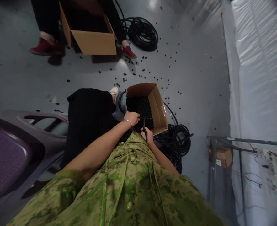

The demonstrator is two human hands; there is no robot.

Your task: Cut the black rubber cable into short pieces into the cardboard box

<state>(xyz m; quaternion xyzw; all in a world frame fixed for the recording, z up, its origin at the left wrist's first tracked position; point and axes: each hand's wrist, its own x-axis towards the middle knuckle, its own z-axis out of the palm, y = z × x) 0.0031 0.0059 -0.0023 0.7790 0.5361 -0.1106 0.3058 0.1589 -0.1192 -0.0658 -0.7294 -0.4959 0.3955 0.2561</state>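
Observation:
My left hand (132,118) is closed around a black hose (141,118), whose short end sticks out to the right of my fingers. Scissors with dark handles (145,133) are in my closed right hand (149,135), their blades pointing up close to the hose end. Whether the blades touch the hose, I cannot tell. Both hands are over the near edge of an open cardboard box (160,108). Many small black pieces (141,105) lie inside it. Part of the hose is hidden behind my left hand and the box.
Coiled black hose (184,141) lies right of the box, and another coil (143,34) farther off. Small black pieces dot the grey floor (194,78). Another person in red shoes (45,47) sits opposite at a cardboard box (96,42). A purple-grey chair (8,160) stands left, a metal frame (213,169) right.

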